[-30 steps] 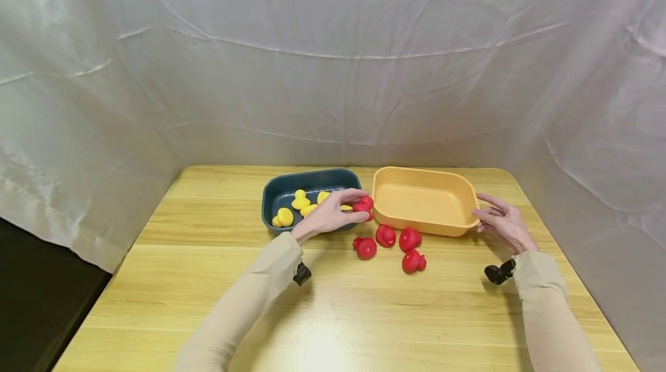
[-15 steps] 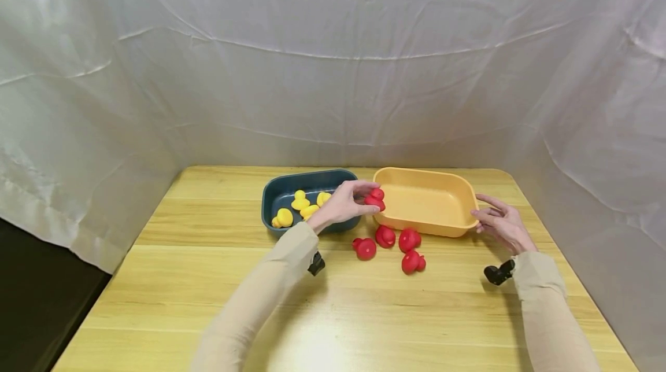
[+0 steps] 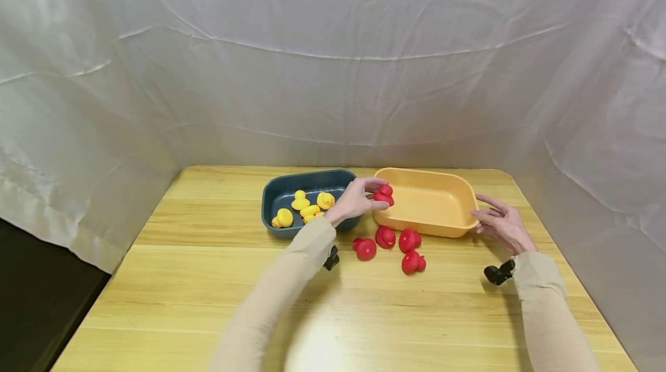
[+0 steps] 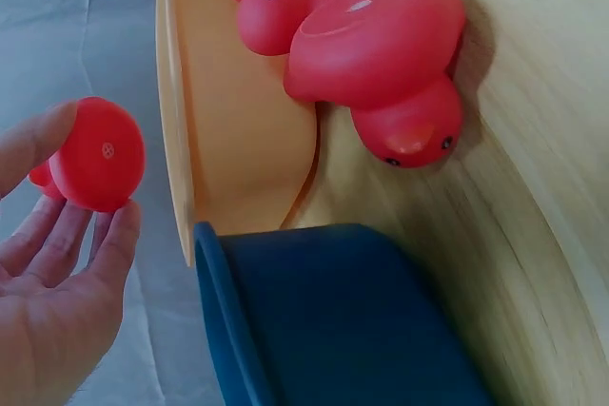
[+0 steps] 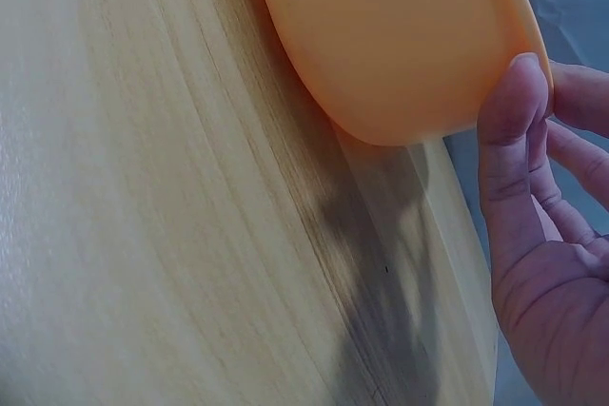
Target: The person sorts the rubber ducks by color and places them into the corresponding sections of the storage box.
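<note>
Between thumb and fingers my left hand (image 3: 356, 198) pinches a red rubber duck (image 3: 384, 194), held above the left end of the orange bin (image 3: 421, 227). In the left wrist view that duck (image 4: 100, 154) shows its round underside. My right hand (image 3: 503, 226) grips the bin's right rim; the right wrist view has the thumb (image 5: 514, 111) on the near side of the wall and fingers beyond it. Several red ducks (image 3: 410, 239) lie on the table in front of the bin, some tipped over.
A dark blue bin (image 3: 276, 187) with several yellow ducks (image 3: 300, 201) stands to the left of the orange one. Both sit near the back of the wooden table (image 3: 208, 279). Grey fabric (image 3: 333, 100) hangs behind and at the sides.
My left hand has carried the red duck rightward, from over the blue bin's right edge to above the orange bin's left end. The right hand stays on the rim.
</note>
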Motion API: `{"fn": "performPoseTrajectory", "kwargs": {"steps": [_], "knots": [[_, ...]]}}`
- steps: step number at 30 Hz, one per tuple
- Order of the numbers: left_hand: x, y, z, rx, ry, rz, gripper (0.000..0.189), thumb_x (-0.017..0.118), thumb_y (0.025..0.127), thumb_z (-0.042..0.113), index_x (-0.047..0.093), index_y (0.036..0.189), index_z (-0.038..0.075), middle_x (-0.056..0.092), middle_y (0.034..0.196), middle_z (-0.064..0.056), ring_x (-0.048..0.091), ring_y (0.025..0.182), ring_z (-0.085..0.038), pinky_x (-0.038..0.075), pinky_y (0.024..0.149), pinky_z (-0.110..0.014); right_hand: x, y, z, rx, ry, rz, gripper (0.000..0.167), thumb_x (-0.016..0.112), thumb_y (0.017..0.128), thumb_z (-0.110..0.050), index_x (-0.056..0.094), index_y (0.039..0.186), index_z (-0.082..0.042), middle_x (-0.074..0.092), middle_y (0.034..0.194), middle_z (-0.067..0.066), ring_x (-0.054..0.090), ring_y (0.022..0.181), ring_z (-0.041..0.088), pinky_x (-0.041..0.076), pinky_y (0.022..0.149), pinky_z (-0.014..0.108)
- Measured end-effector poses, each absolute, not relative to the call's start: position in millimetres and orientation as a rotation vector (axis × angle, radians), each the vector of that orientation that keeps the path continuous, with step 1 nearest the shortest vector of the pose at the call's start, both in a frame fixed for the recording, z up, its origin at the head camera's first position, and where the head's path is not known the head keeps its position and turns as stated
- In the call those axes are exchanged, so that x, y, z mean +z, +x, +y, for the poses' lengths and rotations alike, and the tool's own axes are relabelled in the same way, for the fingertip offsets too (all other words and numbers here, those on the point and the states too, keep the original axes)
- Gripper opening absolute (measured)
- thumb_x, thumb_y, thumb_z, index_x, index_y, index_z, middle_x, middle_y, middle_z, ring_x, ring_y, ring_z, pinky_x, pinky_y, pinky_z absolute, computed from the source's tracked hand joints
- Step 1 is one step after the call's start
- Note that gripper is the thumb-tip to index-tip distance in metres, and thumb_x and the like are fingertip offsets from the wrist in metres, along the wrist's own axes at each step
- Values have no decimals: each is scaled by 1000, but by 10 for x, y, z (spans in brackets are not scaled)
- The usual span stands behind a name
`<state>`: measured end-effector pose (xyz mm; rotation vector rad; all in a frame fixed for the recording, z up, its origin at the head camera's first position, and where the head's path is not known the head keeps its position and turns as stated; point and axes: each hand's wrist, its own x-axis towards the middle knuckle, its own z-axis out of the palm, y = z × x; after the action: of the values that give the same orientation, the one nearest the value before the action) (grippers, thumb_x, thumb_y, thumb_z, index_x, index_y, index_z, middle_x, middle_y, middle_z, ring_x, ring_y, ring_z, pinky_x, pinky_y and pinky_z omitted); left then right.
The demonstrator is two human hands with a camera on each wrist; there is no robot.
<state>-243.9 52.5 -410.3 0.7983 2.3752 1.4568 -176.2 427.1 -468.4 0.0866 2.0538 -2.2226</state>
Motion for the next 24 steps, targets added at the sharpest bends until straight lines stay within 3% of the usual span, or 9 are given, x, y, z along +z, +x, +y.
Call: {"fn": "performPoseTrajectory", "kwargs": {"steps": [4,11,17,24], "knots": [[-4134,-2476,596,1472,802,2393,54,80,85,10,61,135,0,69,126,-17,64,118,-31,55,106,-41,-4686,-1763,4272,-2229,79,2046,67,64,96,-1,31,154,0,76,89,-1,68,66,10,62,61,22],[-4159,-2508,686,1455,823,2436,52,81,83,9,63,131,0,70,124,-18,66,116,-32,56,102,-31,-4686,-1762,4274,-2244,70,2035,66,64,96,0,32,154,0,75,88,0,68,66,10,61,60,22],[-4180,-2518,733,1450,804,2441,51,81,83,10,64,130,1,70,123,-17,65,115,-31,57,102,-36,-4680,-1758,4273,-2237,78,2038,67,65,96,-1,32,154,-1,75,89,0,68,66,10,61,60,22],[-4174,-2499,709,1534,788,2381,52,78,86,7,60,134,-2,63,137,-20,58,130,-35,48,116,-40,-4672,-1746,4270,-2242,80,2029,64,64,96,-1,34,153,-1,75,89,0,68,67,10,62,62,23]]}}
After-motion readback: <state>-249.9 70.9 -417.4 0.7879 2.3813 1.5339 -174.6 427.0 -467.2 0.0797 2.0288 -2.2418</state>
